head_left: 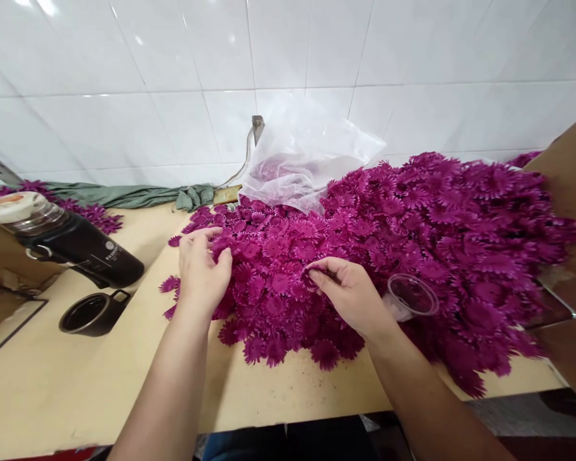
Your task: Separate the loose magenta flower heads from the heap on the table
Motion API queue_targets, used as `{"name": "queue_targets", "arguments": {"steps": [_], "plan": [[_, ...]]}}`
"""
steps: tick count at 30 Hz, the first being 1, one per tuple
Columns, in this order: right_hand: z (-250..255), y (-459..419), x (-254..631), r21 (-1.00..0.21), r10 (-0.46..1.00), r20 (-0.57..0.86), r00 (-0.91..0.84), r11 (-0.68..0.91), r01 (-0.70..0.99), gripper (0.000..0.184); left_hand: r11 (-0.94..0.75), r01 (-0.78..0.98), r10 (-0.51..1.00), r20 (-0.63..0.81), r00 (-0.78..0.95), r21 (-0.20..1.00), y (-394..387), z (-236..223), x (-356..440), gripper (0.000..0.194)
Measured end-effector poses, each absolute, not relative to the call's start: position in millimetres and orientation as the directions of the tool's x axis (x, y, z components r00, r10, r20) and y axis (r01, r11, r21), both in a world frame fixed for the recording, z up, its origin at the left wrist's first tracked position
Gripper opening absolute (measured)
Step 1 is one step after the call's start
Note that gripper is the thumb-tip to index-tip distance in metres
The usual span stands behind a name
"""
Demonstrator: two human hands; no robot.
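Observation:
A big heap of purple artificial flower heads (278, 282) covers much of the table in front of me. At the heap's left side is my left hand (202, 262), its thumb and fingers apart, with nothing visible held in it. My right hand (343, 288) is over the middle of the heap, thumb and forefinger pinching the edge of one purple flower head (308, 276). A clear plastic cup (415, 294) stands among the flowers just right of my right wrist.
On the left are a black thermos (84, 240) and a black mug (89, 315). A clear plastic bag (292, 166) lies behind the heap by the tiled wall (173, 57), beside a green cloth (129, 194). Cardboard (569, 192) borders the right side.

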State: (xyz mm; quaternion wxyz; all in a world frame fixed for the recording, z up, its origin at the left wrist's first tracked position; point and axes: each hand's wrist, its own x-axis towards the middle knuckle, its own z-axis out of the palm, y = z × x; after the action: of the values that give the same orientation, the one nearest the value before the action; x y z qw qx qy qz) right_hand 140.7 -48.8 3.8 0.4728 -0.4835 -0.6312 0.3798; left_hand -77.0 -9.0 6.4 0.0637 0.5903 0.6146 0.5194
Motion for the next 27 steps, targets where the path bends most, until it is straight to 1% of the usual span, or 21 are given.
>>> {"name": "queue_targets", "arguments": {"steps": [2,3,5,7,8,10,13,16,18,20,21,23,27], "plan": [[4,-47,137,-0.922,0.964,0.258,-0.062,0.264,0.285,0.014,-0.28,0.671,0.782,0.568,-0.255,0.687,-24,7,-62,0.029],[4,-47,136,-0.913,0.963,0.263,-0.054,0.267,0.308,0.015,-0.341,0.648,0.793,0.578,-0.191,0.681,-31,9,-53,0.026],[4,-46,134,-0.892,0.963,0.266,-0.048,0.265,0.366,0.019,-0.463,0.563,0.826,0.564,-0.007,0.685,-46,14,-35,0.015],[3,-46,134,-0.865,0.961,0.274,-0.043,0.266,0.427,0.024,-0.545,0.527,0.821,0.543,0.178,0.652,-55,17,-19,0.014],[2,-45,134,-0.851,0.959,0.28,-0.044,0.269,0.452,0.026,-0.564,0.522,0.815,0.534,0.225,0.64,-57,17,-13,0.015],[0,-44,134,-0.834,0.956,0.29,-0.045,0.276,0.478,0.03,-0.572,0.515,0.813,0.523,0.255,0.638,-58,15,-4,0.019],[-2,-43,132,-0.844,0.955,0.291,-0.055,0.284,0.454,0.033,-0.533,0.499,0.839,0.505,0.204,0.684,-54,11,1,0.027],[-1,-45,132,-0.854,0.948,0.31,-0.077,0.313,0.415,0.034,-0.502,0.497,0.855,0.492,0.163,0.708,-51,10,1,0.025],[1,-47,132,-0.864,0.94,0.317,-0.124,0.341,0.37,0.028,-0.504,0.504,0.849,0.509,0.141,0.701,-51,11,0,0.019],[3,-50,133,-0.882,0.936,0.303,-0.179,0.346,0.319,0.017,-0.508,0.505,0.839,0.534,0.108,0.697,-51,10,-1,0.015],[4,-51,134,-0.893,0.936,0.29,-0.2,0.34,0.296,0.013,-0.51,0.501,0.834,0.544,0.09,0.699,-51,10,-1,0.014],[6,-53,135,-0.915,0.94,0.258,-0.224,0.312,0.255,0.013,-0.506,0.49,0.83,0.556,0.051,0.71,-51,8,0,0.012],[8,-60,134,-0.961,0.946,0.184,-0.268,0.23,0.152,0.013,-0.428,0.403,0.848,0.513,-0.13,0.809,-38,9,-6,0.005]]}}
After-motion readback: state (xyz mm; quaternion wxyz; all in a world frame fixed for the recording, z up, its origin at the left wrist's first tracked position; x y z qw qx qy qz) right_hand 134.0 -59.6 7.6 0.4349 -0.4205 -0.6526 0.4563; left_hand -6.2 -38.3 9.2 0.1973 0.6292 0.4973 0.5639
